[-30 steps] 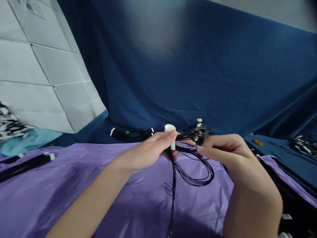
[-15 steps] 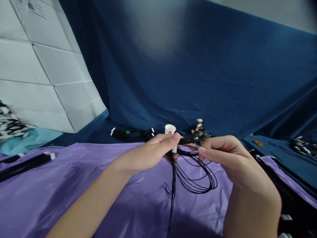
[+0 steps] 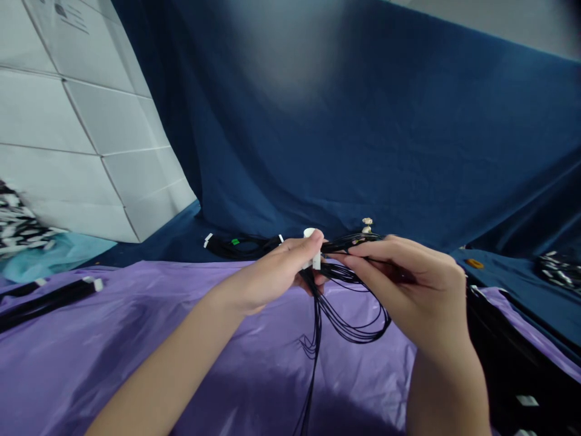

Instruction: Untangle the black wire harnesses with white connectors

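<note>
A deep blue cloth point(image 3: 363, 121) hung behind the worktop, whose near part lay under a shiny purple sheet point(image 3: 136, 339); white cartons point(image 3: 82, 133) were stacked at about ten o'clock.

From my head camera, the only view, both of my hands met near the centre. My left hand point(image 3: 267, 278) was closed, thumb and forefinger pinching a bundle of thin black cords point(image 3: 349, 324) just where a small white tab point(image 3: 316, 261) sat on it. My right hand point(image 3: 408, 284), coming in from three o'clock, was closed around the same bundle, fingers laid over the strands. Part of the bundle was gathered into a loose loop hanging below my hands, above the purple sheet, while a straight tail dropped toward six o'clock and out of view. I judged the coiling partly done: one loop formed, the tail not yet gathered, nothing tied round it.

The strands looked fine, glossy and limp, slightly splayed at the bottom of the loop.

More black cords with white ends point(image 3: 240, 245) lay behind at eleven o'clock, another flat bundle point(image 3: 49, 297) at nine, and a small orange thing point(image 3: 474, 263) at three.
</note>
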Action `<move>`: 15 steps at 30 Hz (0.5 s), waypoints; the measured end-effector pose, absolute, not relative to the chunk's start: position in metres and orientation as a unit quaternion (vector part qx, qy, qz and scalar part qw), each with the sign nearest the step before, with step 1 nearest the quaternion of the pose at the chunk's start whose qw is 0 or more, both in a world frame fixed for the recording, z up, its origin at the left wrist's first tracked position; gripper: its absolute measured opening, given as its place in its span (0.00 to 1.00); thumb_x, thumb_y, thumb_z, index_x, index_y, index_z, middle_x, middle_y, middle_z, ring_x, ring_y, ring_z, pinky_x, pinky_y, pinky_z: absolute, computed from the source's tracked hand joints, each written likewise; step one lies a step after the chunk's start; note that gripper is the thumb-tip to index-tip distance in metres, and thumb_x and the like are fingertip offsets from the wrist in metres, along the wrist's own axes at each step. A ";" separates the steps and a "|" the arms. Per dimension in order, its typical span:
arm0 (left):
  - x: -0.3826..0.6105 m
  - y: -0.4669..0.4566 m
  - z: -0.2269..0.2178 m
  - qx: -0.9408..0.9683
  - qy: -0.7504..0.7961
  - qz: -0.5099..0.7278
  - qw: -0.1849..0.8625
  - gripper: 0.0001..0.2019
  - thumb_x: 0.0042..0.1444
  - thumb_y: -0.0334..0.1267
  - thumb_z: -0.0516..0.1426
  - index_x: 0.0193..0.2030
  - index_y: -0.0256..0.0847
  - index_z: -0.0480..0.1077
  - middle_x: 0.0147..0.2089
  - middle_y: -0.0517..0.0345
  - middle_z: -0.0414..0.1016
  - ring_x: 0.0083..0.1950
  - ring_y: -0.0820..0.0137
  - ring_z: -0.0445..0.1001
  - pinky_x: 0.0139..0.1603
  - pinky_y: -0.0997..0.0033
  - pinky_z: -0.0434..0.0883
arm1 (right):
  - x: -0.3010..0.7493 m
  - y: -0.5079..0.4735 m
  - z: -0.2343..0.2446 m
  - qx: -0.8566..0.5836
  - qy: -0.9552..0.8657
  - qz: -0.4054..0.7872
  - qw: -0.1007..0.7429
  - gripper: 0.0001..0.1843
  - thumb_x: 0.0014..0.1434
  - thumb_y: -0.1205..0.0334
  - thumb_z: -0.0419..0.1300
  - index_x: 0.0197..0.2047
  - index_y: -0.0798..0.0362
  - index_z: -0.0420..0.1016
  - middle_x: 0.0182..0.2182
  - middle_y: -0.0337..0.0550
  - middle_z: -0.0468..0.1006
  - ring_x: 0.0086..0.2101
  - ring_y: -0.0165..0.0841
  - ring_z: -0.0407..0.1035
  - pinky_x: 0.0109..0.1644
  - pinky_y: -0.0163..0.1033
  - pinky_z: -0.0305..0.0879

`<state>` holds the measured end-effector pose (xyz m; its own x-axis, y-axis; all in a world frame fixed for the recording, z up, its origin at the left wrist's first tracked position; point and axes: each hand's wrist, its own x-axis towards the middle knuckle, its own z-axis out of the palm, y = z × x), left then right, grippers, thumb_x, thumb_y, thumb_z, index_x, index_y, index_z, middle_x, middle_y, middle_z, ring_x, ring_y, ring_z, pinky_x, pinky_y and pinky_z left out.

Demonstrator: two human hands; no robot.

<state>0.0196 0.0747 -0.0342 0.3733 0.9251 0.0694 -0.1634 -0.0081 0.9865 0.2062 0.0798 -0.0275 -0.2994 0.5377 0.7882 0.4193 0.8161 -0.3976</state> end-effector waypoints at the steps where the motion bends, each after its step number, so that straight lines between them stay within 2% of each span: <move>1: 0.020 0.075 -0.034 0.554 0.346 0.442 0.615 0.24 0.59 0.59 0.52 0.29 0.37 0.63 0.30 0.59 0.63 0.32 0.72 0.65 0.39 0.66 0.68 | 0.206 0.080 -0.027 -0.297 -0.804 0.044 0.513 0.03 0.56 0.68 0.66 0.35 0.51 0.80 0.26 0.38 0.76 0.24 0.26 0.65 0.26 0.35 0.59; 8: 0.019 0.077 -0.035 0.545 0.345 0.448 0.619 0.24 0.59 0.59 0.52 0.28 0.37 0.61 0.31 0.59 0.63 0.32 0.73 0.65 0.37 0.67 0.68 | 0.199 0.083 -0.030 -0.285 -0.804 0.010 0.521 0.03 0.56 0.71 0.65 0.33 0.55 0.79 0.24 0.38 0.73 0.23 0.24 0.63 0.26 0.33 0.59; 15: 0.020 0.077 -0.034 0.554 0.353 0.442 0.612 0.23 0.61 0.57 0.50 0.29 0.38 0.62 0.30 0.59 0.63 0.32 0.72 0.65 0.38 0.65 0.68 | 0.199 0.083 -0.031 -0.279 -0.806 0.007 0.521 0.05 0.56 0.74 0.64 0.34 0.55 0.78 0.25 0.35 0.73 0.24 0.22 0.63 0.27 0.31 0.60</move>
